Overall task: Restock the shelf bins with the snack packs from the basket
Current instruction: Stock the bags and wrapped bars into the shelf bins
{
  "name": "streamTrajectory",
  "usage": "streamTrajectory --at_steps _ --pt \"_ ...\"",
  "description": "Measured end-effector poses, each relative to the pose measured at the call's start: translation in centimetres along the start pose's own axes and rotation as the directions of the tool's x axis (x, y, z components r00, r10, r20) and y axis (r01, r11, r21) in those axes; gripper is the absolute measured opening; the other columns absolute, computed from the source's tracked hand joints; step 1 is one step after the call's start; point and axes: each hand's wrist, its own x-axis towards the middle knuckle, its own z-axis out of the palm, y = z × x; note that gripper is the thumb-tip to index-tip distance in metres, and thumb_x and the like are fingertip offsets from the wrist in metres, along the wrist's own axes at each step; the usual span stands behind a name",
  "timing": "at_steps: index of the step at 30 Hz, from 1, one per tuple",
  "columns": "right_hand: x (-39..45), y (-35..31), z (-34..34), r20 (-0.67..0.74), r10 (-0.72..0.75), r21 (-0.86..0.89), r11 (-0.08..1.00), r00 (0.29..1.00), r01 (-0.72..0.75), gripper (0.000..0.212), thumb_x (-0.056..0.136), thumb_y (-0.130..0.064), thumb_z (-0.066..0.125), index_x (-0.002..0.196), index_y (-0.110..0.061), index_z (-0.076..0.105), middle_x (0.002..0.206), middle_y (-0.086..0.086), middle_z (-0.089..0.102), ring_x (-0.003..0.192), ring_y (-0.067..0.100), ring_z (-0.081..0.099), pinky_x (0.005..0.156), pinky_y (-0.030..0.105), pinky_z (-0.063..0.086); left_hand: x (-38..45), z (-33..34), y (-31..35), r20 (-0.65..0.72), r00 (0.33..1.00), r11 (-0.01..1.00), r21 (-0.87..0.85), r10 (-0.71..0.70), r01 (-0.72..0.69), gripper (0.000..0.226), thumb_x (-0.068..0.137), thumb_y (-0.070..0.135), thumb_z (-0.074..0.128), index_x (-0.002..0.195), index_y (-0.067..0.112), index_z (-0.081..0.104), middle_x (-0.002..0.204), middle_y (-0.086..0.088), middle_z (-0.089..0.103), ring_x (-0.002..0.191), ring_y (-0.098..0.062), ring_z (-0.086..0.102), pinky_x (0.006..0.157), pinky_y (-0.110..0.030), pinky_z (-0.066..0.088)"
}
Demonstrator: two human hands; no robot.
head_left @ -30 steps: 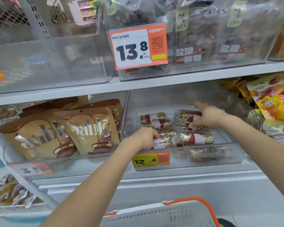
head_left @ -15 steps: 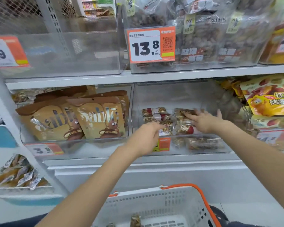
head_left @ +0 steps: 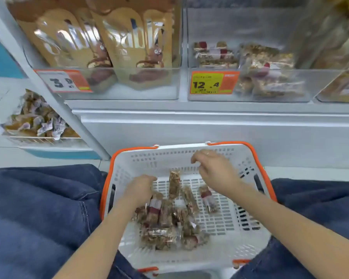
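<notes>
White metal shelving [head_left: 210, 121], slanted grey upright [head_left: 54, 101], teal side panel [head_left: 0, 61], pale floor [head_left: 38, 158].

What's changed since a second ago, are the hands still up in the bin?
No. Both hands came down out of the clear bin into the white basket. The left hand now reaches into the pile of snack packs; the right hand hovers above, fingers loosely curled, holding nothing. The packs already placed in the bin stayed put.

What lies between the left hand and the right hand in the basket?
In the head view, one upright snack pack stands between the left hand and right hand.
</notes>
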Motion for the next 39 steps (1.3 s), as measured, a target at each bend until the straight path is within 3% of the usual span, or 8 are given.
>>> streamTrajectory --at_steps 5,10,13,22,25,29,34,39 --pt "-4.1 2.1 11.9 0.704 0.286 -0.016 0.922 0.651 -0.387 0.088 0.088 -0.031 0.065 0.151 -0.034 0.003 0.159 0.007 0.004 0.13 0.03 0.042 0.097 0.04 0.044 -1.4 5.7 -4.2 0.314 0.914 0.967 0.1 -0.256 0.236 0.052 0.085 0.012 0.059 0.134 0.014 0.044 0.123 -0.011 0.055 0.107 -0.026 0.057 0.082 -0.03 0.049" --pt "-6.0 0.3 18.1 0.887 0.238 0.09 0.752 0.396 -0.653 0.122 0.073 -0.05 0.077 0.147 -0.039 -0.019 0.161 0.005 0.002 0.139 0.029 0.032 0.105 0.039 0.038 0.0 7.8 -3.2 0.501 0.777 0.908 0.046 -0.381 0.416 0.11 0.072 0.042 0.079 0.151 0.025 0.005 0.155 -0.024 0.002 0.137 -0.04 0.027 0.106 -0.044 0.037" --pt "-6.0 -0.3 20.5 0.876 0.277 0.076 0.729 0.395 -0.681 0.133 0.065 -0.048 0.083 0.135 -0.055 -0.029 0.16 0.01 0.009 0.132 0.035 0.042 0.101 0.049 0.044 -0.3 10.4 -2.5 0.567 0.715 0.873 0.015 -0.408 0.487 0.12 0.073 0.049 0.075 0.15 0.028 -0.014 0.156 -0.024 -0.003 0.14 -0.04 0.02 0.113 -0.046 0.026" --pt "-4.7 -2.6 22.7 0.722 0.45 -0.334 0.892 0.525 -0.305 0.128 0.076 -0.046 0.075 0.128 -0.051 -0.042 0.151 0.028 -0.025 0.135 0.05 0.025 0.071 0.048 0.058 -1.6 13.2 -2.7 0.25 0.903 0.784 -0.451 -0.348 0.427 0.116 0.052 0.025 0.089 0.148 0.025 0.023 0.152 -0.012 0.014 0.137 -0.031 0.027 0.109 -0.035 0.034" --pt "-4.0 -2.4 22.5 0.685 0.433 -0.368 0.9 0.586 -0.234 0.119 0.073 -0.063 0.068 0.142 -0.042 -0.026 0.151 0.035 -0.003 0.131 0.047 0.032 0.092 0.054 0.046 -1.9 13.0 -2.4 0.108 0.939 0.835 -0.433 -0.327 0.34 0.099 0.043 0.042 0.087 0.13 0.031 0.04 0.142 -0.012 0.025 0.127 -0.03 0.04 0.104 -0.032 0.04" --pt "-3.5 -1.5 22.1 0.649 0.402 -0.181 0.906 0.646 -0.382 0.1 0.072 -0.049 0.074 0.143 -0.051 0.003 0.142 0.024 0.019 0.123 0.045 0.04 0.098 0.05 0.042 -2.4 11.8 -1.9 0.09 0.909 0.751 -0.533 -0.407 0.389 0.073 0.051 0.017 0.091 0.11 0.015 0.048 0.124 -0.01 0.025 0.09 -0.015 0.041 0.082 -0.019 0.038" --pt "-3.6 -1.3 21.3 0.586 0.312 0.052 0.907 0.748 -0.419 0.079 0.076 -0.031 0.073 0.136 -0.055 0.027 0.132 0.011 0.026 0.115 0.038 0.041 0.087 0.04 0.05 -2.3 11.1 -1.8 0.154 0.88 0.588 -0.691 -0.449 0.421 0.059 0.044 0.009 0.091 0.083 0.024 0.052 0.111 -0.012 0.057 0.096 -0.024 0.058 0.071 -0.025 0.046" --pt "-3.5 -1.1 18.8 0.496 0.287 0.173 0.892 0.819 -0.417 0.069 0.073 -0.026 0.077 0.131 -0.044 0.044 0.125 0.009 0.03 0.094 0.023 0.054 0.088 0.032 0.05 -1.5 8.8 -0.5 0.154 0.928 0.611 -0.714 -0.338 0.341 0.05 0.05 0.001 0.089 0.076 0.021 0.052 0.093 -0.002 0.066 0.091 -0.021 0.063 0.071 -0.024 0.05"
